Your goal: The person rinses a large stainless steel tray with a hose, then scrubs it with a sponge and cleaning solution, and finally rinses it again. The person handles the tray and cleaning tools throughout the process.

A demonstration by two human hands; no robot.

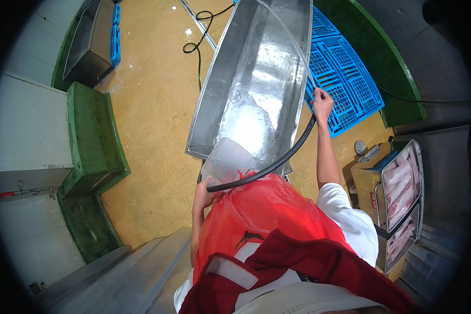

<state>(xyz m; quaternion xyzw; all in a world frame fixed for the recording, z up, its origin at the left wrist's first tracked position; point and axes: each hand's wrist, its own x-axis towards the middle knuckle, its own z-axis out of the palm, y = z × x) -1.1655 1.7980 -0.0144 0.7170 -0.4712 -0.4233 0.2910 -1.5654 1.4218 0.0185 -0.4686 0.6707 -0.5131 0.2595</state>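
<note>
My right hand (322, 104) is closed round the end of a black hose (277, 163), beside the right wall of a long metal trough (201, 125). From its fingers a stream of water (293, 39) shoots toward the trough's far end. The hose curves back across my red apron (267, 204) to my left hand (203, 197), which is closed round it at my waist. Some of the left fingers are hidden. Right above that hand is a translucent plastic piece, tub-like in shape (227, 162), overlapping the trough's near end; whether the hand also grips it is unclear. Water wets the trough floor.
Blue plastic pallets (345, 78) lie along the trough's right side. At the right stand metal bins holding pale pinkish pieces (400, 183). Green ledges (91, 141) line the left wall, with another metal tank (91, 44) beyond. A dark cable (198, 47) lies on the tan floor.
</note>
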